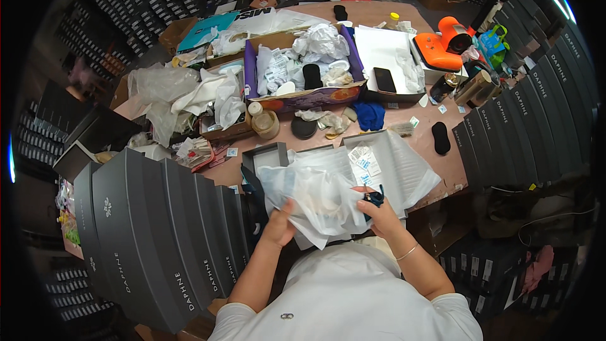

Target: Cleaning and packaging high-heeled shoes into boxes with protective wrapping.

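My left hand grips the lower left edge of a sheet of translucent white wrapping paper that lies crumpled over an open grey box at the table's near edge. At the paper's right side, my right hand pinches it while holding a small dark blue object between the fingers. Several small white packets lie on the paper just beyond the right hand. A thin bracelet circles my right wrist.
A row of dark grey boxes stands on edge at my left, another row at the right. Farther on the pink table are a purple carton of white wrappings, a black phone, an orange device, a jar.
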{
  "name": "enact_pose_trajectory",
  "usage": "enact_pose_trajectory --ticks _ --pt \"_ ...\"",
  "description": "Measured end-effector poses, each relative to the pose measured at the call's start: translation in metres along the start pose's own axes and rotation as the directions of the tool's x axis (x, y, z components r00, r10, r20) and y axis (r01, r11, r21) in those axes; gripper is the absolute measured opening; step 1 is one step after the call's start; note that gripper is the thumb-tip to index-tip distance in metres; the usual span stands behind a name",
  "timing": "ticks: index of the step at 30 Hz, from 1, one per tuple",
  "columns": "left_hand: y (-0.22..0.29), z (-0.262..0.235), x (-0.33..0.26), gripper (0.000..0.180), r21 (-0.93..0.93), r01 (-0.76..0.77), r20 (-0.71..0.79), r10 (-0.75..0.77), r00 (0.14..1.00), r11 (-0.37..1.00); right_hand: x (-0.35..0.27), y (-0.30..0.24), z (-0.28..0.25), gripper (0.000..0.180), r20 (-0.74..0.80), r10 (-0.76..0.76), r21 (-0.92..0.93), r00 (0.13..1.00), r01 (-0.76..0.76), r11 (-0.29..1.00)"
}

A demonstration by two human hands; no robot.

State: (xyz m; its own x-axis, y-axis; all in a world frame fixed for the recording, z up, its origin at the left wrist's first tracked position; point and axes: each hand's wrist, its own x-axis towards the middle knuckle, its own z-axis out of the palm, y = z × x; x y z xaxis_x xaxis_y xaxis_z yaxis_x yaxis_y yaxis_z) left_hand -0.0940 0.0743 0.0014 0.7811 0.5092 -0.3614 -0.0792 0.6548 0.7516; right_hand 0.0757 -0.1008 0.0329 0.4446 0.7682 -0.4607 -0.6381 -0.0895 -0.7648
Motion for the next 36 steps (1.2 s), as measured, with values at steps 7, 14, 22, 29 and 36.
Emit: enact_pose_trajectory --ticks 7,14,22,29,36 --pt "-0.015 -0.042 0.0 0.032 0.344 -0.049 0.017 0.045 0.999 0.938 -0.009 -0.023 -0.017 0.037 -0.035 -0.076 -0.068 0.996 0.074 0.995" --pt "0.001 -0.013 0.011 0.031 0.356 0.108 0.277 -0.215 0.937 0.928 -0.02 -0.055 -0.03 0.033 -0.06 -0.154 0.149 0.986 0.162 0.976" --pt "-0.006 -0.022 0.009 0.037 0.107 0.071 0.17 -0.089 0.981 0.992 -0.02 -0.028 -0.03 0.037 -0.035 -0.173 0.244 0.984 0.176 0.954" --pt "0.041 -0.053 0.034 0.045 -0.637 -0.267 -0.101 0.265 0.959 0.723 -0.051 -0.091 -0.055 0.024 0.052 -0.15 -0.426 0.987 0.158 0.891" --pt "0.088 0.002 0.025 0.046 0.376 -0.627 0.047 0.661 0.749 0.683 -0.064 -0.086 -0.064 0.018 0.065 -0.52 -0.488 0.852 0.482 0.728"
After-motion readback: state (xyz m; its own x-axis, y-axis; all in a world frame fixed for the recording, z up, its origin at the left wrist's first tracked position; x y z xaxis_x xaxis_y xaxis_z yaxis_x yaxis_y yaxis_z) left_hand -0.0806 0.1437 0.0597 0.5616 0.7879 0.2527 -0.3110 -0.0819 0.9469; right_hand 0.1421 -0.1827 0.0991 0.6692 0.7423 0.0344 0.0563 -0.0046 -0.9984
